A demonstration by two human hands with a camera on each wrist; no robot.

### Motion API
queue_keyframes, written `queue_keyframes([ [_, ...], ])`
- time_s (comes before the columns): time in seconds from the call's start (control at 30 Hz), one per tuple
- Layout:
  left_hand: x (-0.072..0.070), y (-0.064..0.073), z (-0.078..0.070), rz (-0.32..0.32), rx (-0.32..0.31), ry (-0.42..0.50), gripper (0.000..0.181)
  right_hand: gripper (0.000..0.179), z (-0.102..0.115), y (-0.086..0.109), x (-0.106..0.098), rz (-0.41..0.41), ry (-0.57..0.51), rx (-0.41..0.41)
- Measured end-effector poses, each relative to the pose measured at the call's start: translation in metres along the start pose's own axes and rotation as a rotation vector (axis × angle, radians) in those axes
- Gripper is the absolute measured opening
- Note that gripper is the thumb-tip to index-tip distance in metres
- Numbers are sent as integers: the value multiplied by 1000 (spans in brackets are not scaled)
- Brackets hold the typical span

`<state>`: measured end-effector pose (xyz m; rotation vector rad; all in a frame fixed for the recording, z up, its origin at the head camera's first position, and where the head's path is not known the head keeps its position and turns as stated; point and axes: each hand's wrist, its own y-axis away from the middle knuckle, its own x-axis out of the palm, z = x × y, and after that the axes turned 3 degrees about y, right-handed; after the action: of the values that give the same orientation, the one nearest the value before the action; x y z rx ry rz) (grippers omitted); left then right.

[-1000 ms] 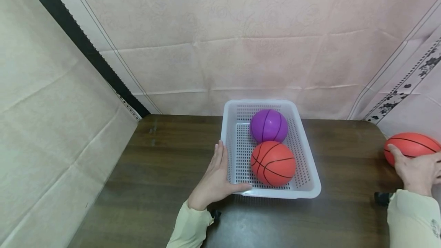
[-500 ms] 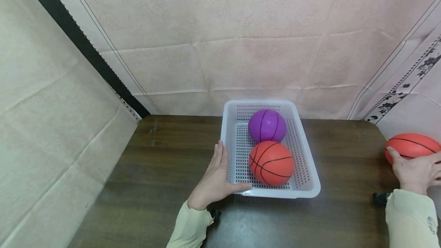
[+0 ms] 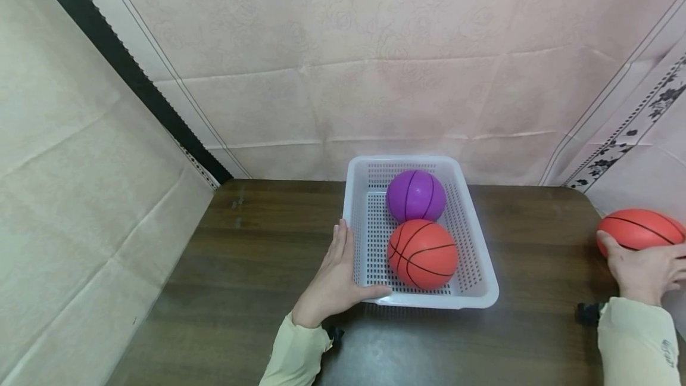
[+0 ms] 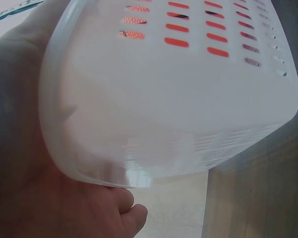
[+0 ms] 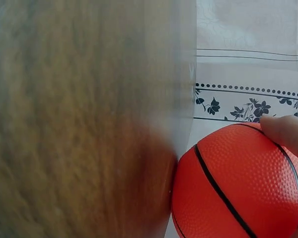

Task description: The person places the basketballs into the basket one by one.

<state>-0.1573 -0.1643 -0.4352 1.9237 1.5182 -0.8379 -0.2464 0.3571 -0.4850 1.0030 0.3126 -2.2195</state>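
A white perforated plastic basket stands on the table, holding a purple toy basketball behind an orange toy basketball. My left hand rests against the basket's near left corner, straight fingers along its left side and thumb on the near rim. At the table's right edge, my right hand grips another orange toy basketball. The right wrist view shows this held ball against the edge, with fingers over its upper right. Orange shows through the basket's slots in the left wrist view.
Brown wooden table surrounds the basket on its left, front and right. A pale cloth hangs behind the table, and another cloth hangs along its left side. Black bands circle both wrists.
My right hand has shifted slightly left, and the ball it grips has turned a little. The two balls in the basket have moved slightly left. My left hand has stayed put.
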Motion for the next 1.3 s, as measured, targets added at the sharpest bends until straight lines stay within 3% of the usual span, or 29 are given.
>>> queue_keyframes([
  [0.37,1,0,0,-2,-3,8,137,107,-2,5,0,-4,-64,38],
  [0.8,0,0,1,-8,13,-3,135,99,19,20,0,-74,-167,-165],
  [1.03,1,0,1,-12,19,-12,136,100,39,36,2,1,-187,-209],
  [1.3,2,0,2,-9,6,10,137,101,67,60,-2,120,-178,-340],
])
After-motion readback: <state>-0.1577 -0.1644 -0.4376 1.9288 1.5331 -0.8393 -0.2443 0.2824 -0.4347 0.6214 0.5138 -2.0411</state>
